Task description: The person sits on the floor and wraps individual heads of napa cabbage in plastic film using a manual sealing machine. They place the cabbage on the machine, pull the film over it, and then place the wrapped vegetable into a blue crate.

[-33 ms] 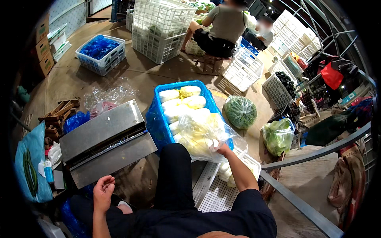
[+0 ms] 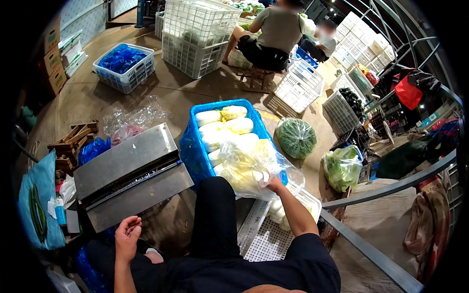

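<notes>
My right hand (image 2: 275, 184) is closed at the near right corner of a blue-lined crate (image 2: 252, 105), gripping a clear plastic bag (image 2: 293, 177). Pale yellow leafy napa cabbage (image 2: 242, 163) shows through the plastic; the fingertips are partly hidden by it. Several white and yellow napa cabbages (image 2: 210, 117) lie in rows inside the crate. Low on the left, my left hand (image 2: 128, 237) hangs in the air with loosely bent fingers and nothing in it. Nearest to it is a metal film-wrapping machine (image 2: 129, 166) with a long slot.
A white perforated crate (image 2: 266, 242) with more cabbages stands by my right thigh. Wrapped greens (image 2: 296, 138) and a bag of leafy vegetables (image 2: 342, 168) lie on the floor at right. A metal rail (image 2: 391, 196) crosses the right side. Two people (image 2: 278, 34) sit among white crates (image 2: 195, 53) farther off.
</notes>
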Demonstrator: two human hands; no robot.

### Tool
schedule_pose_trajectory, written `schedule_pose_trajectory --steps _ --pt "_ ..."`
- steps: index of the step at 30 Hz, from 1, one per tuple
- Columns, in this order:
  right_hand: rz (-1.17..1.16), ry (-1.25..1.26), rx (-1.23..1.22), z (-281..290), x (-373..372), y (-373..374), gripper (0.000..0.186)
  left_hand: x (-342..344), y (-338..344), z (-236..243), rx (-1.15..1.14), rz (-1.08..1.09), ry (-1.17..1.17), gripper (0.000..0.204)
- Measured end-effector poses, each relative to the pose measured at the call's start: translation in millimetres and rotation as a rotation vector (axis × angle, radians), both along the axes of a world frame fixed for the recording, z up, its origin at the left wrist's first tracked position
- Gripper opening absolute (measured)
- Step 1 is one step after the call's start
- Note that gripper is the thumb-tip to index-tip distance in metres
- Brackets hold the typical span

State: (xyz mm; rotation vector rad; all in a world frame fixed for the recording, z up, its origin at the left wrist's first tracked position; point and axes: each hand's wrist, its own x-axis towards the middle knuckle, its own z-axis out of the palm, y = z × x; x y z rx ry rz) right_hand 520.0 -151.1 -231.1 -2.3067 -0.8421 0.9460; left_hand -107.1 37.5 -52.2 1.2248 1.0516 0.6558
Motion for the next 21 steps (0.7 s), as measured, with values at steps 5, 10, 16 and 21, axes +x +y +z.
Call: schedule_pose_trajectory --steps 5,10,16,21 --pt "0.242 -0.556 0.033 -29.3 3.7 -18.2 0.054 4.9 6.3 1.5 0.020 -0.022 0.008 0.039" --pt "0.220 -0.418 0.157 22.5 -31.5 -0.7 0.066 6.6 3.9 8.0 0.047 -0.018 0.042 0.037" --pt "-0.014 -0.104 0.174 0.3 -15.0 -6.6 0.067 18.8 7.6 3.0 0.038 -0.060 0.038 0.037" --pt "-0.045 -0.059 0.326 -22.6 -18.3 7.8 0.068 20.3 7.4 11.7 0.071 -0.055 0.071 0.036"
